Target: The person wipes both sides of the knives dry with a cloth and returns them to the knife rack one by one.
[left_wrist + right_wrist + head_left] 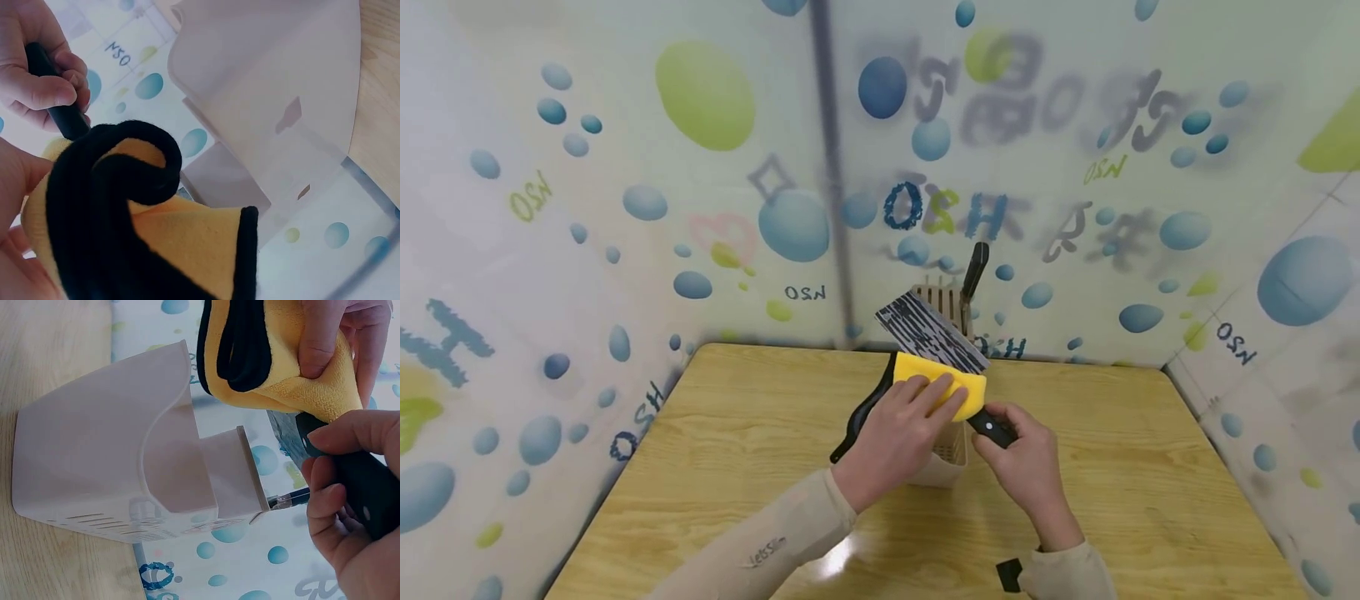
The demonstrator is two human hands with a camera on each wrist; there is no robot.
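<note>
My right hand (1026,462) grips the black handle (992,427) of a broad-bladed cleaver. Its blade (932,333), streaked dark and light, slants up and left above a beige knife holder (936,473). A yellow cloth (973,392) with black edging is folded over the blade near the handle and hides that part of it. With thumb and fingers on opposite sides, my left hand (895,429) pinches the cloth against the blade. In the right wrist view, the left thumb (317,353) presses into the yellow fabric, and the right fingers curl round the riveted handle (362,487).
Another black-handled knife (976,271) stands upright at the back of the slotted holder. The holder rests on a wooden table (737,500), whose far edge meets walls (737,208) printed with blue and green bubbles. A small black piece (1009,575) shows beside the right sleeve.
</note>
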